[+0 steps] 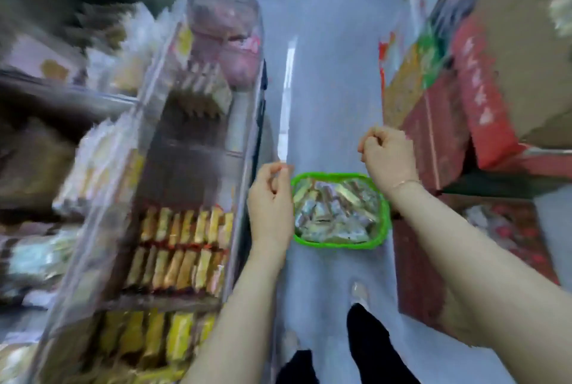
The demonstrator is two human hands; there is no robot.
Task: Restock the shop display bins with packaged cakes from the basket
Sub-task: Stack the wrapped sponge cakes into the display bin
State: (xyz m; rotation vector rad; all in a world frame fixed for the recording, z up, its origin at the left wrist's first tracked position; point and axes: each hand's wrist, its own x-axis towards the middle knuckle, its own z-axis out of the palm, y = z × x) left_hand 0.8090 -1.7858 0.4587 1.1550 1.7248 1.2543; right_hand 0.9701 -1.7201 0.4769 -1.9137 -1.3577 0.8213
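view is blurring hard, so details are limited. basket [385, 222], green rim, is sitting on the grey floor [325, 74] in the aisle, between both forearms and below the hands. it is holding a heap of packaged cakes [335, 213] in clear and silvery wrappers, piled up to the rim. left hand [269, 198] is hanging above the basket's left edge, fingers curling in with thumb meeting fingertips; can't tell if anything is pinched there, nothing is showing. right hand [387, 157] is hovering above the basket's right far corner, fingers clenching into a loose fist, gripping nothing that is showing; a thin bracelet [405, 183] is sitting on that wrist. neither hand is touching the basket or the cakes. display bins [185, 167] are standing along the left of the aisle behind a clear curved cover: the two nearer compartments are carrying upright rows of yellow and orange packs [182, 247], the middle compartment is looking mostly dark and bare, one further up is holding a few pale packs, and the far one is holding pinkish bags. shelves [62, 99] further left are carrying more bagged goods, too blurry to name. red cartons [483, 99] are stacking on the right side of the aisle, just beside the basket. black trouser legs [371, 343] and a light shoe [359, 292] are showing at the bottom, near the basket.
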